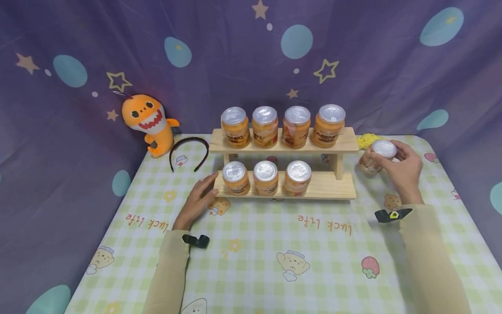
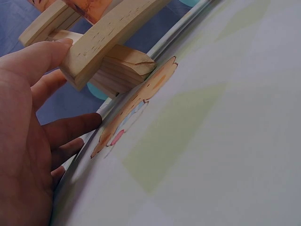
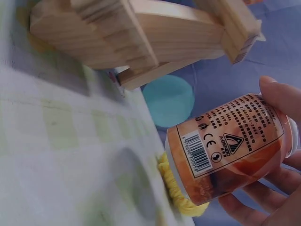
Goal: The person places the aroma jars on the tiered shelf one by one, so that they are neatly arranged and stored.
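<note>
In my right hand (image 1: 405, 168) I grip an orange-labelled jar (image 3: 230, 146) with a silver lid, near its lid end. The right wrist view shows it tilted, with a barcode facing the camera and a shadow on the cloth below. To its left stands a two-tier wooden shelf (image 1: 333, 185). Several like jars (image 1: 328, 131) line the upper tier, and three more (image 1: 266, 181) sit on the lower tier, leftward. My left hand (image 1: 198, 198) touches the lower tier's left end; in the left wrist view its fingers are spread, the thumb against the wooden board (image 2: 108, 42).
An orange shark plush (image 1: 149, 124) and a black headband (image 1: 189, 152) are at the back left. Something yellow and stringy (image 1: 368, 140) lies behind the held jar. A checked cloth (image 1: 259, 244) covers the table; a purple curtain (image 1: 235, 26) hangs behind.
</note>
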`<state>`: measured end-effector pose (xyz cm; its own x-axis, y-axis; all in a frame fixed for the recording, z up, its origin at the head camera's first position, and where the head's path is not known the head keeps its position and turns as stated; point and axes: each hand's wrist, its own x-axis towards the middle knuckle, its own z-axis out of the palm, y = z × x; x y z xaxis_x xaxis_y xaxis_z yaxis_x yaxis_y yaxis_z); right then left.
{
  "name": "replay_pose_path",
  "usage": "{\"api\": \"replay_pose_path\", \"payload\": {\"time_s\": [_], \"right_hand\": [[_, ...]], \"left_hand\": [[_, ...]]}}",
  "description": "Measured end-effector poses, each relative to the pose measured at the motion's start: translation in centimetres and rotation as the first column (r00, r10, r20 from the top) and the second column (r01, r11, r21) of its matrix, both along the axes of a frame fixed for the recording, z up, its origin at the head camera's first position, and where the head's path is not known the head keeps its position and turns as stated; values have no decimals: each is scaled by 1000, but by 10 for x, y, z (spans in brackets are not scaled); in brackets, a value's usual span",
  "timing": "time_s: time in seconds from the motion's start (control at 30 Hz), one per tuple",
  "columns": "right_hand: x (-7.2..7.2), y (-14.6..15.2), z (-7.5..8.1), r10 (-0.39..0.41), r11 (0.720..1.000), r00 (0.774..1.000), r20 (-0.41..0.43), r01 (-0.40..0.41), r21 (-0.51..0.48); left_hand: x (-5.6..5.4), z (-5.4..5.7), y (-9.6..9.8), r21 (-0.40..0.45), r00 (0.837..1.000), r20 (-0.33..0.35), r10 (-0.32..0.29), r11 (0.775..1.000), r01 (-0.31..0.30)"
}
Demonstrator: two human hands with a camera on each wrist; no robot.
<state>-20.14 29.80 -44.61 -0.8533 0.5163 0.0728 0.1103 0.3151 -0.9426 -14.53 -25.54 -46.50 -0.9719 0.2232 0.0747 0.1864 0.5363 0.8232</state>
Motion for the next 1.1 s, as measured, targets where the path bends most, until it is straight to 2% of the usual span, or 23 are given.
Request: {"api": "replay_pose_path", "payload": {"time_s": [0.17,0.4,0.57,0.8,1.1], "right_hand": [[8,0,8,-2,1000,999,-38,2,-10],[21,-2,21,-10,1000,999,-49,8,-29],[31,-7,33,-1,1000,996,-88,0,-4],[43,-16,49,52,998,987,-155,-47,39],[56,-34,67,156,985,953,-259,-131,109]], "left_hand": [[0,0,0,8,1000,-10,-9,1000,9],[0,-1,-1,12,1000,-9,-7,1000,7],[0,-1,-1,16,1000,-6,-4,1000,4],[0,0,0,9,1000,0,-1,1000,1],[1,0,0,9,1000,6,4,1000,-4]]}}
